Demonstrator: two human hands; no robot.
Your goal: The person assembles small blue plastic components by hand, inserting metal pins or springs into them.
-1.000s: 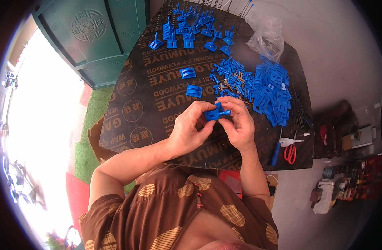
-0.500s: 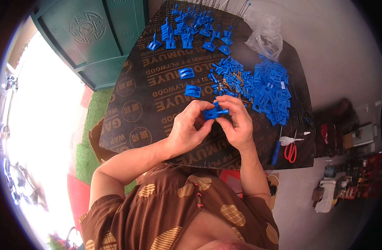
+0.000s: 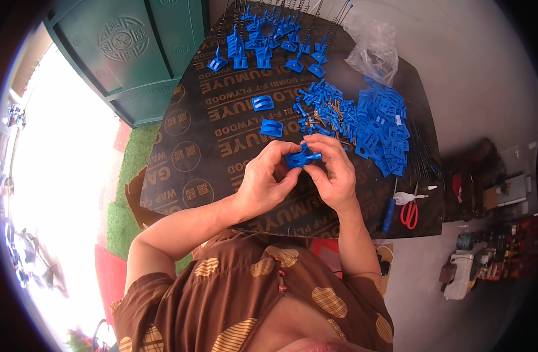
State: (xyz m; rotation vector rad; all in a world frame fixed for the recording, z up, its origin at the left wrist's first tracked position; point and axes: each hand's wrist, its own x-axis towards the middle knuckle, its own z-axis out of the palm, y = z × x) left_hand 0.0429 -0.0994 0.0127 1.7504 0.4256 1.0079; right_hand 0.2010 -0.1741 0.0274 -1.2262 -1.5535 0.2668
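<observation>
Between my two hands, over the near part of the tabletop, is a curved blue plastic bracket (image 3: 294, 159). Thumb and fingers of my left hand (image 3: 264, 176) close on its left side. My right hand (image 3: 334, 173) grips the right side, where a small blue plastic peg (image 3: 313, 156) sticks out of the bracket toward the right fingers. How deep the peg sits is hidden by the fingers. Just beyond lie two similar blue brackets, one nearer (image 3: 272, 128) and one farther (image 3: 262, 103), both apart from my hands.
A heap of blue pegs and screws (image 3: 330, 111) lies beyond my right hand, beside a pile of flat blue plates (image 3: 381, 132). Blue pieces with black springs (image 3: 263, 44) stand at the far edge near a clear plastic bag (image 3: 371, 50). Screwdriver (image 3: 389, 214) and red-handled scissors (image 3: 408, 215) lie right.
The blue peg and bracket have turned very slightly between my fingers. Both hands keep nearly the same place and grip.
</observation>
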